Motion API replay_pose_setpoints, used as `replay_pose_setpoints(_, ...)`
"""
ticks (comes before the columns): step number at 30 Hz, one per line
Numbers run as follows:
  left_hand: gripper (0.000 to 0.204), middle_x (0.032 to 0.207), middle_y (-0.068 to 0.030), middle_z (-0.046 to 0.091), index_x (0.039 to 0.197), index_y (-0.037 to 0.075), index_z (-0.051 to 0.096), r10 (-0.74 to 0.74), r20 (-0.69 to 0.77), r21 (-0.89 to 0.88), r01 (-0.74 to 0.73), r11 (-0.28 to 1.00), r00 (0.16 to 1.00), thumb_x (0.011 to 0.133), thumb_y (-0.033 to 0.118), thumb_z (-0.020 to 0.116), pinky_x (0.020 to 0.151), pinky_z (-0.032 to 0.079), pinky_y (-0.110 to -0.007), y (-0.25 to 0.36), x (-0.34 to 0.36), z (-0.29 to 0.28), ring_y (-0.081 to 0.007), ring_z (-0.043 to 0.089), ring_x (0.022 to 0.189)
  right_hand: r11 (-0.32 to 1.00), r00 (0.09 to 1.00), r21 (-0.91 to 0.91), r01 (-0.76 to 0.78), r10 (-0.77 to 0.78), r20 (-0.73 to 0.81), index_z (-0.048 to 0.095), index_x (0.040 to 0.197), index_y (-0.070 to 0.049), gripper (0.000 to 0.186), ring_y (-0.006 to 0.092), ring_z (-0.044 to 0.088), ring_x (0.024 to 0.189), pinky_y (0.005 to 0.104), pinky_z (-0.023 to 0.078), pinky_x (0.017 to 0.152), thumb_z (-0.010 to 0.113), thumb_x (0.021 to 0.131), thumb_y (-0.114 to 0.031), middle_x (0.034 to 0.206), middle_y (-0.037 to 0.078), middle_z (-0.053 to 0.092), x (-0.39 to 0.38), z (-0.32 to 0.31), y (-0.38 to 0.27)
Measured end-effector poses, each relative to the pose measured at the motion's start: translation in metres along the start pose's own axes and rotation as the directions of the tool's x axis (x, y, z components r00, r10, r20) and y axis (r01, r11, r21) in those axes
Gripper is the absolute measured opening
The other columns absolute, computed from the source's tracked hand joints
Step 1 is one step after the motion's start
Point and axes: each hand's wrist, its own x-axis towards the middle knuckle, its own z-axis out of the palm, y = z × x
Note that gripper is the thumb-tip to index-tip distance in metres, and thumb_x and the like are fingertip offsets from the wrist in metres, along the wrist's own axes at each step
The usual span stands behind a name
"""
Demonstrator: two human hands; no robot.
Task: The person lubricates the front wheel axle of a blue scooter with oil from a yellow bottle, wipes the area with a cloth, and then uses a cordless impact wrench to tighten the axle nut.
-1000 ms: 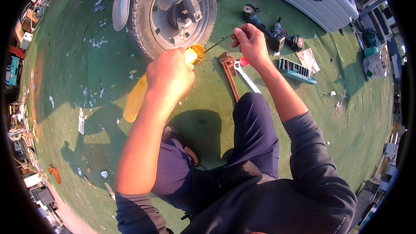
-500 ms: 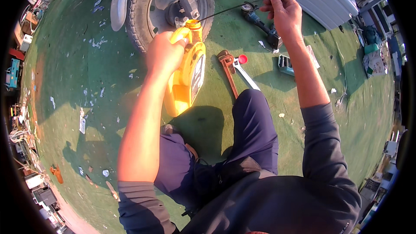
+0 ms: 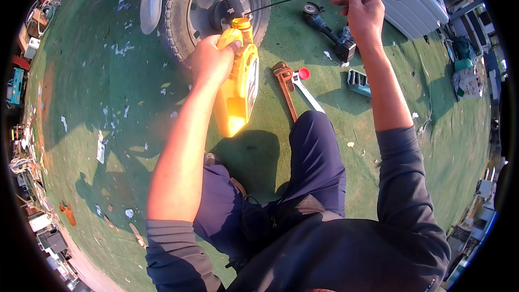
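Note:
My left hand [image 3: 212, 60] is wrapped round the handle of a yellow plastic jug [image 3: 234, 109], held tilted in front of the wheel. The jug's neck [image 3: 241, 24] is uncapped and faces away from me. Out to the right, my right hand [image 3: 365, 15] pinches the end of a thin dark rod or wire [image 3: 294, 1]. Its far end lies just above the jug's mouth; I cannot tell whether it touches the rim. On the ground near my knee lie an orange pipe wrench [image 3: 285, 87], a silver wrench [image 3: 308, 93] and a round red cap [image 3: 304, 73].
A spoked wheel with a tyre [image 3: 172, 24] and a grey mudguard [image 3: 153, 5] stands ahead. An angle grinder [image 3: 327, 31] and a small teal tray [image 3: 359, 82] lie to the right. A white panel [image 3: 397, 8] is at the far right. Paper scraps litter the green ground.
The jug has risen a little and shifted slightly right with my left hand. My right hand has moved slightly up and right, and the rod's far end has lifted from the jug's mouth.

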Motion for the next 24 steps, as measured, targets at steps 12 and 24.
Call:
replay_pose_setpoints(12, 0.033, 0.098, -0.0125, 0.078, 0.112, 0.005, 0.075, -0.009, 0.027, 0.043, 0.008, 0.999, 1.000, 0.088, 0.028, 0.079, 0.084, 0.055, -0.037, -0.003, 0.001, 0.002, -0.0233, 0.075, 0.090, 1.000, 0.999, -0.012, 0.025, -0.026, -0.028, 0.064, 0.103, 0.005, 0.025, 0.0121, 0.068, 0.071, 0.0262, 0.052, 0.062, 0.061, 0.105, -0.020, 0.094, 0.012, 0.076, 0.004, 0.007, 0.004)
replay_pose_setpoints(24, 0.043, 0.098, -0.0174, 0.077, 0.116, 0.003, 0.072, 0.016, 0.070, 0.097, -0.023, 0.995, 0.997, 0.086, 0.032, 0.083, 0.075, 0.057, -0.042, -0.008, 0.002, 0.010, -0.0299, 0.075, 0.085, 0.998, 0.999, -0.032, 0.045, -0.045, -0.006, 0.061, 0.102, 0.004, 0.024, 0.0159, 0.076, 0.082, 0.0265, 0.055, 0.063, 0.062, 0.105, -0.020, 0.091, 0.010, 0.074, 0.001, 0.007, 0.002)
